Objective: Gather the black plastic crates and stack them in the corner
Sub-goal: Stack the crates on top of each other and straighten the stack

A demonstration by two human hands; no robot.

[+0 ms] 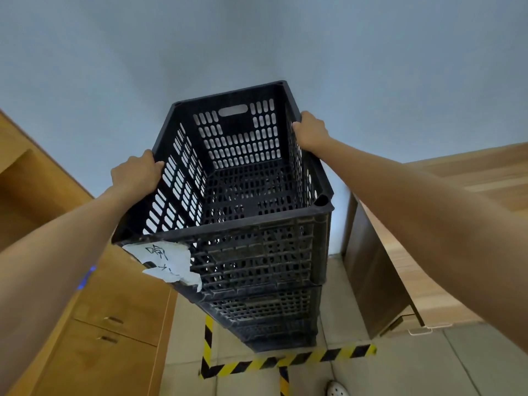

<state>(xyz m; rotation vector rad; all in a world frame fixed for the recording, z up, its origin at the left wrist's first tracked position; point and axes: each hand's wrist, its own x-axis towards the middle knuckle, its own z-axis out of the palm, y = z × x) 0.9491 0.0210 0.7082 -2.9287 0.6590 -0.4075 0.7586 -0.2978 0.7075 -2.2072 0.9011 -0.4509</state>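
Both hands on top crate rim

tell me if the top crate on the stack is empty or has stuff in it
Empty. Looking down into the top crate, its perforated floor and slotted walls show bare, with nothing inside. Both hands, left and right, grip its rim.

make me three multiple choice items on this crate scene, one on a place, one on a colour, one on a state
1. Where does the paper label sit on the top crate?
A. far wall
B. near left corner
C. inside, on the bottom

2. What colours is the floor tape?
A. red and white
B. plain blue
C. yellow and black

3. What is in the top crate?
A. nothing
B. bottles
C. folded cloth

Answers:
1 B, the white paper hangs over the near left rim.
2 C, its stripes are yellow and black.
3 A, the slotted bottom shows bare while the left hand and right hand grip the side rims.
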